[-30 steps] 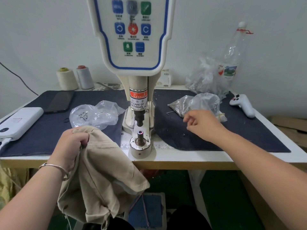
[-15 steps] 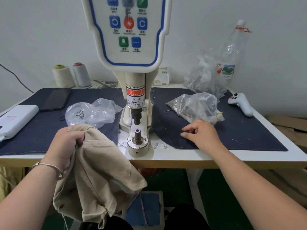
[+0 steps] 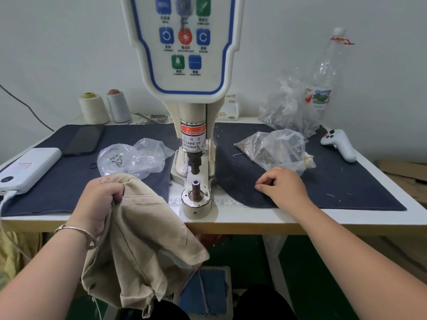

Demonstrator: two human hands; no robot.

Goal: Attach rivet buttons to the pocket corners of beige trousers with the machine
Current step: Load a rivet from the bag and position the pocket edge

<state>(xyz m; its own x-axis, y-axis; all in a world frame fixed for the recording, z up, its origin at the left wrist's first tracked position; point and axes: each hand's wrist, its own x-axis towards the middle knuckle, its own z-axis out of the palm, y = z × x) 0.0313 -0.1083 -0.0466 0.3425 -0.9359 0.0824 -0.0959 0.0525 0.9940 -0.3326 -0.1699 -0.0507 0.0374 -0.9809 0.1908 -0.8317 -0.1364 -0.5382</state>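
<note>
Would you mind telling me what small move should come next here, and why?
Probably the right hand should pinch a rivet from the dark cloth under its fingertips: the machine's lower die looks bare, and the left hand holds the trousers off it.

Left hand (image 3: 98, 199) fisted, fingers curled tight; right hand (image 3: 285, 189) low, fingers seemingly pinched together.
</note>
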